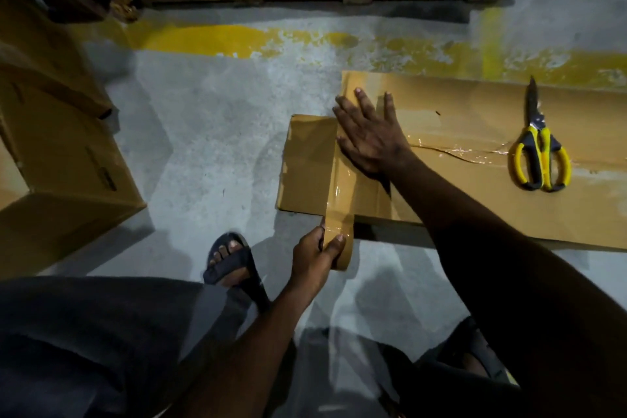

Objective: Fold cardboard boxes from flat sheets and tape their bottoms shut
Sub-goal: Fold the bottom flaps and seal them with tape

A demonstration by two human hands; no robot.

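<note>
Fingers (337, 241) of the left hand (312, 258) curl round the tape roll (346, 256), right hand (369, 136) flat on the box (475, 187)

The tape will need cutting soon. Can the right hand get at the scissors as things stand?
Probably yes. The scissors lie loose on the box, with nothing lying between them and the right hand, which presses flat on the tape and holds nothing.

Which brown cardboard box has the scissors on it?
The brown cardboard box under the right hand; yellow-handled scissors lie on it, none on the left stack.
</note>
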